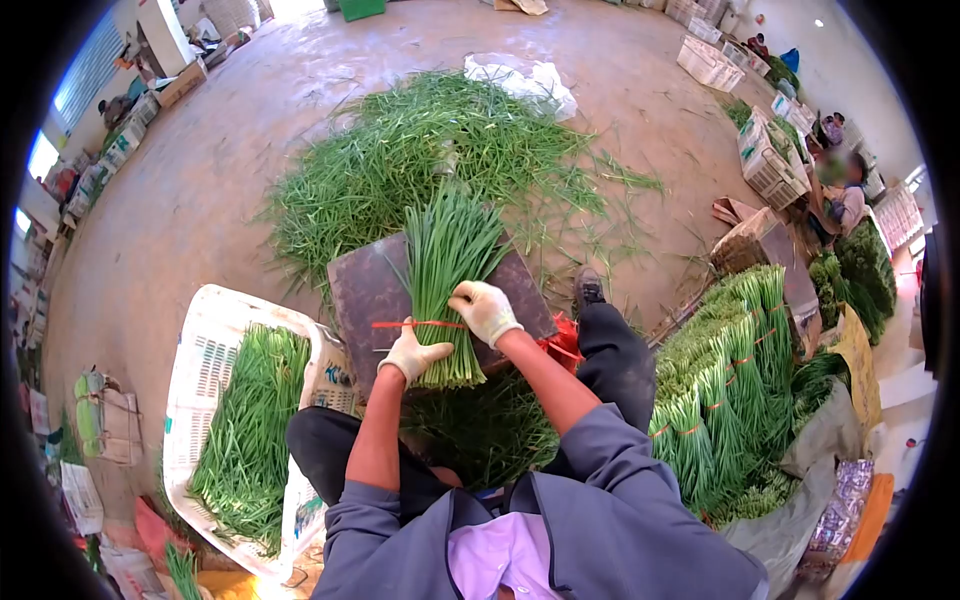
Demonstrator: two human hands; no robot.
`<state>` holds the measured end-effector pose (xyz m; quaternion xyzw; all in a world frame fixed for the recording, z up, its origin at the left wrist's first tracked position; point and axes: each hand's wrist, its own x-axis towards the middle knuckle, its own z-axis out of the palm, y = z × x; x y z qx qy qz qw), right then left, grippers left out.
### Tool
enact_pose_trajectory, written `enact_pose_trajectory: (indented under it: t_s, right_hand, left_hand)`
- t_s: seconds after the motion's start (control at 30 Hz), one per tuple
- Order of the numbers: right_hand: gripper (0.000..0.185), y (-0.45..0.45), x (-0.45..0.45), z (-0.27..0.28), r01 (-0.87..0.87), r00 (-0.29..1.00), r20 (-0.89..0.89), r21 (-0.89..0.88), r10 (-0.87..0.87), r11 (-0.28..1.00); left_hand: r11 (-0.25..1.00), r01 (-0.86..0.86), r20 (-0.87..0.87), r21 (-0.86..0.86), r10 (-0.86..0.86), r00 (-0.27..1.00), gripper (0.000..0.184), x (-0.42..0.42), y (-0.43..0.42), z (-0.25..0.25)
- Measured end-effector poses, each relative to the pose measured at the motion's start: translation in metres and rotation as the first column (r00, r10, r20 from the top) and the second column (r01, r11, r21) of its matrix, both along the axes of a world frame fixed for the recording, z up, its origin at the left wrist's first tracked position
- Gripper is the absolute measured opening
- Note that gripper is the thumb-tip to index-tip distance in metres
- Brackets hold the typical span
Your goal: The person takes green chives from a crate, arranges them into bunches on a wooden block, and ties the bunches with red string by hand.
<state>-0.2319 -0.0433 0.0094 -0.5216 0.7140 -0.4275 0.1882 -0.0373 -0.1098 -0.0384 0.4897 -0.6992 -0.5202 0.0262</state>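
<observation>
A thick bunch of chives (447, 265), long green stalks with cut ends toward me, lies on a dark board (365, 285). A red tie (420, 324) crosses the bunch near its lower end, one end sticking out to the left. My left hand (412, 355), in a pale glove, grips the bunch from the left just below the tie, thumb across the stalks. My right hand (485, 312), gloved too, is closed at the bunch's right side with fingertips pinched by the tie. Whether the tie's other end is between those fingers is hidden.
Loose chives (420, 140) are heaped on the floor beyond the board. On my left stands a white crate (185, 440) of chives. Tied bunches (735, 390) stand in rows to my right. Red ties (565, 340) lie by my right knee. Another person (848, 200) sits far right.
</observation>
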Motion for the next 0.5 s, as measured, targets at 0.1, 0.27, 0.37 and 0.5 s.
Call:
enact_pose_trajectory:
  t_s: [0.1,0.27,0.37,0.5]
  right_hand:
    - [0.016,-0.008,-0.029,-0.002,0.234,0.962,-0.097,-0.189,-0.255,0.954]
    - [0.013,0.014,-0.062,0.015,0.245,0.920,-0.355,0.183,-0.168,0.952]
    - [0.015,0.030,-0.056,0.006,0.210,0.907,-0.421,0.417,-0.017,0.884]
    - [0.019,0.050,-0.038,0.020,0.129,0.908,-0.404,0.518,0.108,0.846]
  left_hand:
    - [1.000,0.005,0.017,0.015,-0.006,1.000,0.131,-0.001,0.000,0.000]
    - [0.997,-0.027,-0.094,0.068,0.034,0.995,0.122,0.001,-0.003,0.003]
    - [0.988,-0.048,-0.184,0.144,0.075,0.980,0.111,0.002,-0.003,0.002]
    - [0.987,-0.050,-0.259,0.154,0.089,0.962,0.115,0.006,-0.002,0.014]
